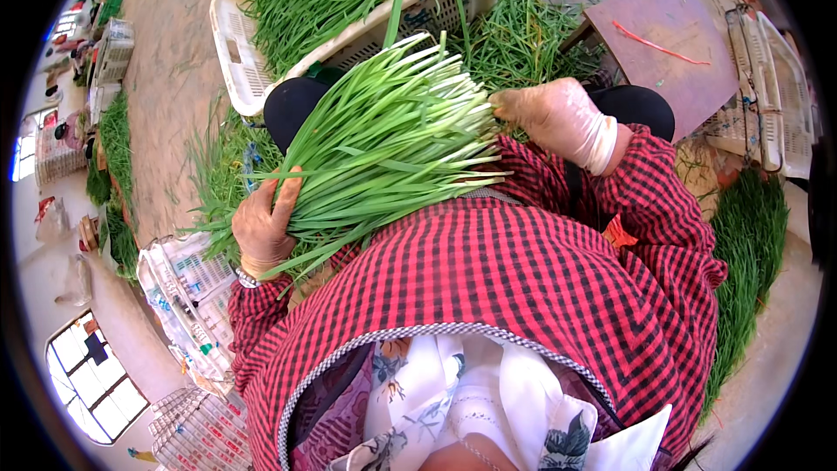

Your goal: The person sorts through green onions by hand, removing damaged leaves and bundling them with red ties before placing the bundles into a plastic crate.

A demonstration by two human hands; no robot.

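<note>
A large bunch of garlic chives lies across my lap, its white stem ends to the right and its green leaves towards the left. My left hand, in a thin stained glove, holds the bunch by the leafy side, with fingers over the leaves and part of the hand hidden under them. At the stem ends, my right hand is curled in a thin, soiled glove. Its fingertips meet the outermost white stems, but whether they pinch any is hidden.
A white plastic crate heaped with chives stands ahead. Loose leaves litter the floor beside it. A red tie strip lies on a small wooden stool at right. More chives lie right; another crate stands left.
</note>
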